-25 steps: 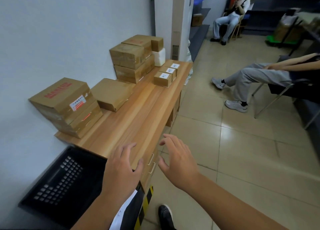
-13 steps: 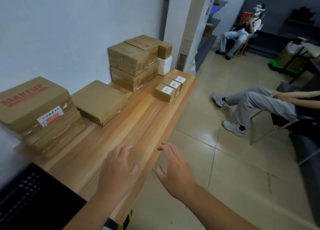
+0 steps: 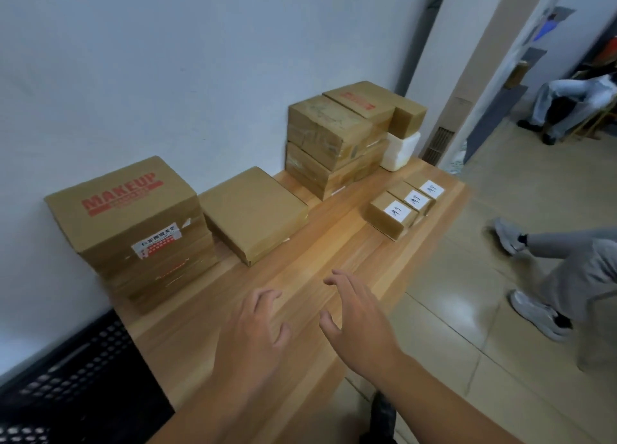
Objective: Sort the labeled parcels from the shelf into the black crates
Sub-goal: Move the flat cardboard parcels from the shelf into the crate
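Left hand (image 3: pixel 253 330) and right hand (image 3: pixel 357 323) hover over the light wooden shelf (image 3: pixel 300 276), fingers spread, holding nothing. Three small brown cardboard parcels with white labels (image 3: pixel 405 208) lie at 1 o'clock. The black perforated plastic crate (image 3: pixel 76 377) lies at 8 o'clock. Reach forward, read one label, then grip opposite sides.

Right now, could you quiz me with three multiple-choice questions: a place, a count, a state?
1. Where does the white container stand? A on the floor; B on the wooden shelf beside the tall box stack; C on a chair.
2. How many small labelled boxes are there? A two; B three; C five.
3. What are the left hand and right hand doing? A gripping boxes; B pinching a label; C open, holding nothing.
Answers: B, at the shelf's far end; B, three white labels show; C, neither grasps anything.
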The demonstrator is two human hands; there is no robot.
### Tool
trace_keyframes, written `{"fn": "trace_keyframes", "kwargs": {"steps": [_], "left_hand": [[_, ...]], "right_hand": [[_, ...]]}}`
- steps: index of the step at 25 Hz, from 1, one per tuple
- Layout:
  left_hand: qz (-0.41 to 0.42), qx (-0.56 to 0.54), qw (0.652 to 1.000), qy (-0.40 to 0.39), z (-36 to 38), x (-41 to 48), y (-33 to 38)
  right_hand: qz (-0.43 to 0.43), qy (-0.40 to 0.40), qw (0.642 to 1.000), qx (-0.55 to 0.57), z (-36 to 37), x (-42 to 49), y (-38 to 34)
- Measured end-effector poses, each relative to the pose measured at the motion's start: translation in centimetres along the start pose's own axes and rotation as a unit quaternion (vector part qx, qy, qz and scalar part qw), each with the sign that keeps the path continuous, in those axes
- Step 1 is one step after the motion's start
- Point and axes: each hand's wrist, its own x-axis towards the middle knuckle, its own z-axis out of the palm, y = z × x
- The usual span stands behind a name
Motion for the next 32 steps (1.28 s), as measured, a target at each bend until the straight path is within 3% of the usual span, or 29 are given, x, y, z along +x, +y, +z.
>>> {"fn": "trace_keyframes", "kwargs": {"steps": [8, 12, 22, 27, 32], "left_hand": [[-0.107, 0.044, 0.991, 0.068, 4.2, 8.0, 1.2], [-0.154, 0.089, 0.982, 0.065, 6.0, 11.5, 4.4], [-0.313, 0.106, 0.938, 0.108, 7.6, 17.4, 5.1], [-0.414, 0.070, 0.903, 0.096, 8.3, 18.9, 1.5], [-0.493, -0.027, 0.867, 0.068, 9.8, 20.4, -3.2]], "right_hand": [[-0.106, -0.064, 0.992, 0.029, 1.0, 12.7, 6.4], [-0.147, -0.109, 0.982, 0.045, 0.6, 18.5, 10.6], [-0.209, -0.169, 0.961, 0.059, 1.5, 29.9, 14.5], [-0.176, -0.232, 0.955, 0.046, 4.3, 32.9, 14.8], [-0.025, -0.282, 0.948, 0.148, 8.0, 36.9, 15.3]]}}
